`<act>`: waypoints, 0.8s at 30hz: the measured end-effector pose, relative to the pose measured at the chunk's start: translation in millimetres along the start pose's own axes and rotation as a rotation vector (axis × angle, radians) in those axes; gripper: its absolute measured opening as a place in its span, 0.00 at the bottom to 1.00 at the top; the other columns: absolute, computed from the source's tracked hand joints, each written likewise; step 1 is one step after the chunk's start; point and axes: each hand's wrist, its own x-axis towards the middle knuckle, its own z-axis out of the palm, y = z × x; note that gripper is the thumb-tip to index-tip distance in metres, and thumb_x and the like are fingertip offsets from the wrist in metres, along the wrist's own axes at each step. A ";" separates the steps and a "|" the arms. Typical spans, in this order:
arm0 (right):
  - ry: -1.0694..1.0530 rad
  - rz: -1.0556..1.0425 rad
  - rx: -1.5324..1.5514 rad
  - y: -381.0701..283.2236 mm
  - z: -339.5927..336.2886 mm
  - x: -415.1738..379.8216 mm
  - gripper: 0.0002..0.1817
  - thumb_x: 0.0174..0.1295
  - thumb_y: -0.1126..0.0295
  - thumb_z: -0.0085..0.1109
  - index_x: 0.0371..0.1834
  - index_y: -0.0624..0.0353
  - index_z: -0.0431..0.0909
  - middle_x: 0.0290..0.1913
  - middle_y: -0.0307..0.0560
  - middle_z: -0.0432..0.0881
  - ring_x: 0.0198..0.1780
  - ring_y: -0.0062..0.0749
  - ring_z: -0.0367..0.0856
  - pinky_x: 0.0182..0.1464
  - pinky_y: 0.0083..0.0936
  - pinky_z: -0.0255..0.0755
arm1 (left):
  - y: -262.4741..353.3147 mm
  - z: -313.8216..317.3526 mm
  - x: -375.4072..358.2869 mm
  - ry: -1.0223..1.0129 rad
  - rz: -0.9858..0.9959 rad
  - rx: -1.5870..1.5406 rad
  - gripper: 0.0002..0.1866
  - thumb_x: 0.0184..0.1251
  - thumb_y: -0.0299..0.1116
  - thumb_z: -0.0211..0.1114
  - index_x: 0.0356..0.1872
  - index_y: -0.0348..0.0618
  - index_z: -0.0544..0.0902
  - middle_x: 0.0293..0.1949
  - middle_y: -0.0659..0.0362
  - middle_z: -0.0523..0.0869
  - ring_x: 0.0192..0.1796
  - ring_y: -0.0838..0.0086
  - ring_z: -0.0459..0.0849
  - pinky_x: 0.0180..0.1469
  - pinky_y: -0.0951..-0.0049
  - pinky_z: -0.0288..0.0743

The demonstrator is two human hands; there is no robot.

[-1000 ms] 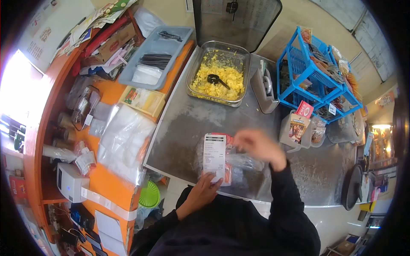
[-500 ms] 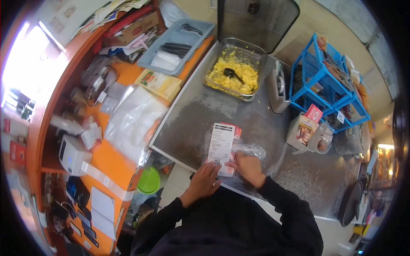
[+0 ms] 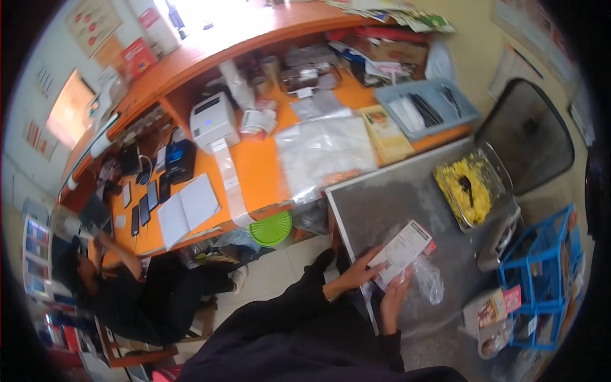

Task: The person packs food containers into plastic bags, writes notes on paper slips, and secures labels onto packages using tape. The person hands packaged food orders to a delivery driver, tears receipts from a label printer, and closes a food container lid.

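A long white printed receipt [image 3: 407,245] lies over a red-and-white packet in a clear plastic bag [image 3: 428,281], tilted at the near edge of the steel table. My left hand [image 3: 361,270] grips its left edge, fingers closed around the side. At the lower right end my right hand [image 3: 394,298] is closed on the packet and bag, the thumb near the receipt. The bag's loose end spreads out to the right of that hand. Most of the packet is hidden under the receipt.
Behind stands a glass dish of yellow food [image 3: 468,191] with a black spoon. Blue racks [image 3: 541,267] are at right. On the orange counter [image 3: 254,172] are a label printer [image 3: 214,121], plastic bags [image 3: 324,153], phones and an open notebook [image 3: 188,210]. A person [image 3: 140,299] sits at left.
The view has swung left, bringing in the seated person and more of the counter. The receipt and packet, flat before, are now tilted and gripped from both sides.
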 end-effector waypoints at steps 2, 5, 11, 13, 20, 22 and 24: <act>-0.039 -0.008 0.245 -2.0 13.0 3.3 0.34 0.75 0.52 0.41 0.74 0.67 0.51 0.70 0.61 0.58 0.71 0.48 0.57 0.72 0.39 0.51 | 9.1 -10.4 -10.7 -0.008 -0.022 -0.154 0.35 0.73 0.32 0.61 0.75 0.42 0.55 0.63 0.55 0.71 0.55 0.74 0.75 0.47 0.75 0.78; -0.212 -0.065 0.286 -49.2 34.7 6.3 0.35 0.74 0.50 0.44 0.72 0.66 0.52 0.69 0.58 0.58 0.69 0.44 0.58 0.71 0.38 0.51 | 26.4 -43.5 -44.6 0.114 0.094 -0.214 0.35 0.74 0.30 0.59 0.76 0.43 0.52 0.63 0.57 0.70 0.55 0.75 0.75 0.49 0.75 0.77; -0.565 -0.338 0.076 -135.6 149.9 60.5 0.26 0.73 0.57 0.47 0.67 0.64 0.62 0.60 0.60 0.71 0.64 0.51 0.67 0.67 0.38 0.57 | 84.4 -150.8 -90.0 0.523 0.158 -0.367 0.37 0.73 0.25 0.56 0.77 0.40 0.47 0.70 0.54 0.62 0.67 0.71 0.67 0.60 0.72 0.73; -0.733 -0.344 0.149 -150.2 215.8 88.8 0.24 0.73 0.60 0.48 0.67 0.63 0.64 0.59 0.60 0.74 0.61 0.53 0.70 0.66 0.39 0.59 | 59.7 -204.1 -80.3 0.658 0.245 -0.297 0.37 0.72 0.24 0.57 0.77 0.38 0.47 0.71 0.52 0.62 0.70 0.68 0.64 0.66 0.71 0.66; -0.801 -0.301 0.161 -104.5 427.9 157.5 0.24 0.73 0.65 0.48 0.69 0.61 0.62 0.61 0.62 0.75 0.61 0.55 0.72 0.65 0.40 0.61 | 37.9 -353.9 -30.9 0.813 0.317 -0.268 0.38 0.68 0.21 0.56 0.76 0.37 0.48 0.71 0.50 0.62 0.73 0.67 0.62 0.72 0.70 0.58; -0.790 -0.322 0.076 -126.9 428.8 168.0 0.26 0.74 0.63 0.46 0.72 0.61 0.59 0.63 0.62 0.73 0.65 0.53 0.70 0.66 0.38 0.62 | 21.9 -381.5 -14.4 0.780 0.342 -0.288 0.38 0.69 0.24 0.57 0.76 0.38 0.48 0.71 0.51 0.63 0.72 0.68 0.63 0.71 0.69 0.60; -0.739 -0.466 0.020 -153.0 426.7 176.9 0.28 0.74 0.65 0.46 0.73 0.65 0.57 0.65 0.59 0.72 0.63 0.48 0.73 0.65 0.36 0.65 | 33.3 -402.5 -15.2 0.920 0.230 -0.032 0.34 0.70 0.29 0.60 0.73 0.35 0.56 0.67 0.47 0.69 0.69 0.62 0.68 0.69 0.67 0.63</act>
